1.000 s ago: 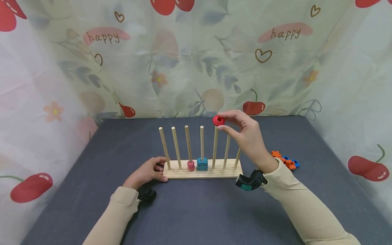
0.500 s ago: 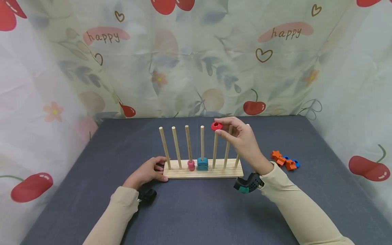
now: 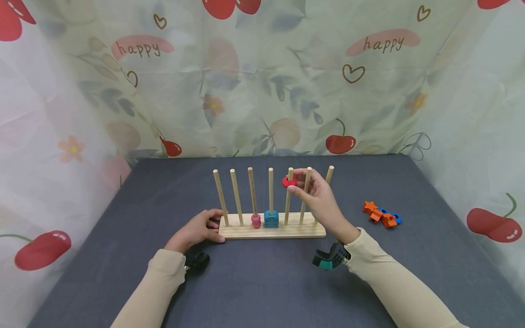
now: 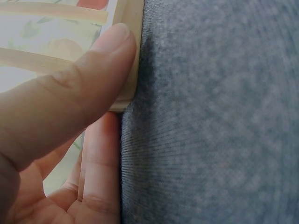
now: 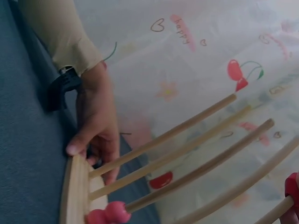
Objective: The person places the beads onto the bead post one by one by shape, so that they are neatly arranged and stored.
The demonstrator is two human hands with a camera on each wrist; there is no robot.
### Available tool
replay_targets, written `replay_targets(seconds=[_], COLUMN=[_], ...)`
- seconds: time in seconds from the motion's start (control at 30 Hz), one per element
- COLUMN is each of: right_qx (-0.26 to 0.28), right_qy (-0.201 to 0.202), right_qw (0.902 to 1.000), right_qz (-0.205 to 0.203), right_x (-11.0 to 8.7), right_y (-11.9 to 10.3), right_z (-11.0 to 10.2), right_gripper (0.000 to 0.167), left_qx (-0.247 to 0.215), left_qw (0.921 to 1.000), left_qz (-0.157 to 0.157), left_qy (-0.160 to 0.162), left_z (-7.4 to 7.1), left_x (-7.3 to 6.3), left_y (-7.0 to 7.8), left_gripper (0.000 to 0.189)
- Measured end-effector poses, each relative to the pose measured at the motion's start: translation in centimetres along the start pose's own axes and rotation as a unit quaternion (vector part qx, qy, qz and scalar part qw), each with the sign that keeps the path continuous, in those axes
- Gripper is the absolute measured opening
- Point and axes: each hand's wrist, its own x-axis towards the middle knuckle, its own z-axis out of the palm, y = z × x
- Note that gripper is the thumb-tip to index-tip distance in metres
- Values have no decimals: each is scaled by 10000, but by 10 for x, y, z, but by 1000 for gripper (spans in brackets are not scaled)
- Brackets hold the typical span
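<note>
We see the wooden base (image 3: 242,233) well inside the left and right edges of the table (image 3: 262,282), long axis from left to right. The left hand (image 3: 198,231) clamps its left end. The right hand (image 3: 321,200) pinches the red bead (image 3: 286,183) around the fifth peg (image 3: 288,202), near the top, hole upward; the sixth peg (image 3: 307,180) is very close. Pink beads (image 3: 256,222) and blue blocks (image 3: 271,220) sit leftward; loose orange pieces (image 3: 376,215) lie right.

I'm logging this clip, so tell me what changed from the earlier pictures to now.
The right hand, still holding the red bead, lowered it onto the fifth peg from the left. The left hand still grips the base; pink beads and blue pieces stayed put.
</note>
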Motion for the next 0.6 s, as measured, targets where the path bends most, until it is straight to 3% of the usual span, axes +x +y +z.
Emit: replay_targets(seconds=[0.6], right_qx=[-707], right_qy=[-81], right_qw=[9962], right_qz=[500], right_x=[-26], right_y=[60], right_z=[15], right_gripper=[36], left_qx=[-87], left_qw=[10000], left_qz=[-8], left_qy=[4], left_z=[0], left_x=[0], left_y=[1], left_gripper=[75])
